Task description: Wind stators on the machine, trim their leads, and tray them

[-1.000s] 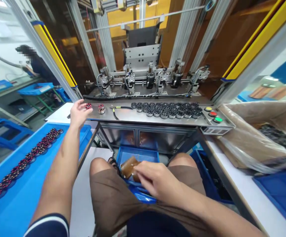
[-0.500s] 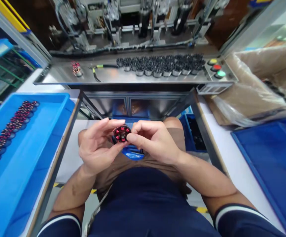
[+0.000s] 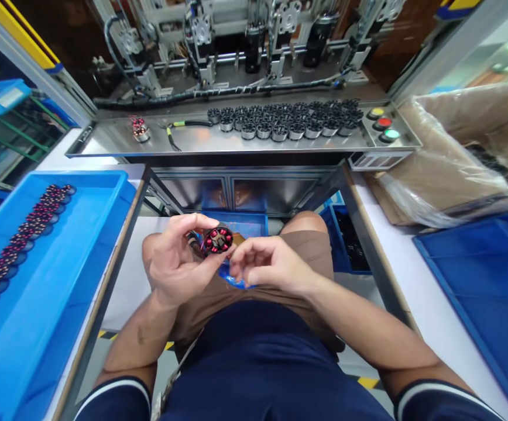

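Note:
My left hand (image 3: 177, 254) grips a wound motor stator (image 3: 217, 239) at its rim, between thumb and fingers. The stator is round and dark, with red wire coils facing up towards me. Just right of it is my right hand (image 3: 274, 266), its fingers curled in loosely towards the thumb and apart from the stator. Whatever those fingertips hold, if anything, is too small to make out. Below both hands, over my lap, lies something blue and shiny (image 3: 236, 279), partly hidden.
Rows of unwound black stator cores (image 3: 280, 132), cutting pliers (image 3: 175, 133) and a few wound stators (image 3: 140, 128) stand on the metal ledge. A blue tray (image 3: 78, 245) at left holds a line of wound stators. Push buttons (image 3: 383, 123), a lined carton (image 3: 447, 193) and a blue bin (image 3: 477, 257) are right.
My right hand has drawn back from the stator, slightly down and right, and its pinch at the rim has come off. My left hand still holds the stator.

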Demonstrator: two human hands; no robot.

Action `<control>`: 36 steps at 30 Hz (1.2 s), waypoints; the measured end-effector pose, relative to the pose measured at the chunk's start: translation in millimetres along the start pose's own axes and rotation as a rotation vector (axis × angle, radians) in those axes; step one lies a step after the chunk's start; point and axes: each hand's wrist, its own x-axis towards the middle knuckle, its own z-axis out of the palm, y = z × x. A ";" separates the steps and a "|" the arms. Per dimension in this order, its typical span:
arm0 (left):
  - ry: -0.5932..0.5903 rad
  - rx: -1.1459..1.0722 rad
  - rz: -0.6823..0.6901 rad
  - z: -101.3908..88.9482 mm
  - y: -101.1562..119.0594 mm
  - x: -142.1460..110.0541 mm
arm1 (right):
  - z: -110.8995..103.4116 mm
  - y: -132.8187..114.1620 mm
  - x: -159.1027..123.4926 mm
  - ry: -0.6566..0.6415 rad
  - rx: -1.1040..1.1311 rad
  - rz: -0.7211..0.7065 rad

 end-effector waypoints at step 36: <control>-0.109 -0.302 -0.409 -1.0 5.9 -12.8 | -26.0 -50.0 -6.8 -0.054 -0.456 0.034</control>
